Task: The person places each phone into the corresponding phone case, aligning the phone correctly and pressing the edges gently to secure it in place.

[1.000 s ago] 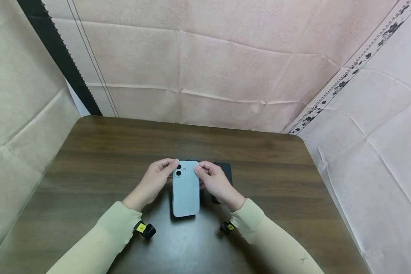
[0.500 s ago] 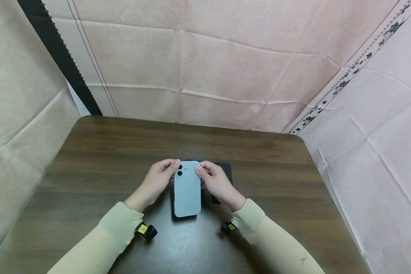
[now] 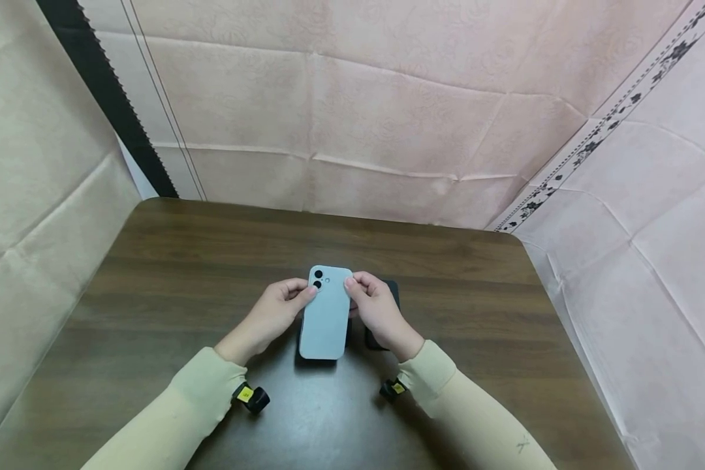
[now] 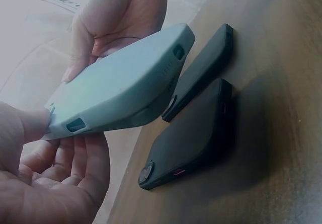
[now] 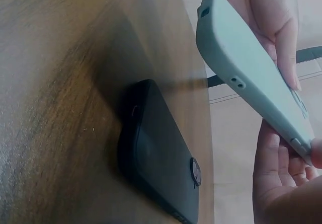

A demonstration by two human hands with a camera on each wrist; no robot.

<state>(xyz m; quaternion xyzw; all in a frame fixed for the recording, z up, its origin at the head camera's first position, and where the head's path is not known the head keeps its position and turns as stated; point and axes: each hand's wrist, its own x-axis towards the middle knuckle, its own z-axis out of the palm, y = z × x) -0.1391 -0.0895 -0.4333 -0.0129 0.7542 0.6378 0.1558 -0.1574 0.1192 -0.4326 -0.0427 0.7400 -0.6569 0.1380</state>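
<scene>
A pale blue phone case (image 3: 324, 320) with two round camera openings is held up off the table, back side up. My left hand (image 3: 276, 310) pinches its upper left edge, thumb on the back beside the camera openings and fingers beneath. On the upper right edge, my right hand (image 3: 378, 313) pinches it the same way. Port and side cutouts show along the edges of the case (image 4: 121, 78) in the left wrist view. Below it on the table lie two black phone-shaped pieces with camera rings, one nearer (image 4: 193, 133) and one farther (image 4: 206, 70).
The brown wooden table (image 3: 211, 254) has rounded back corners. Pale patterned cloth (image 3: 388, 117) hangs behind it and at both sides. In the head view, one black phone-shaped piece (image 3: 393, 292) sticks out behind the right hand.
Both hands have shifted the phone case slightly right and away from the body, and it now leans a little to the right. The left thumb has slid down its edge beside the camera openings.
</scene>
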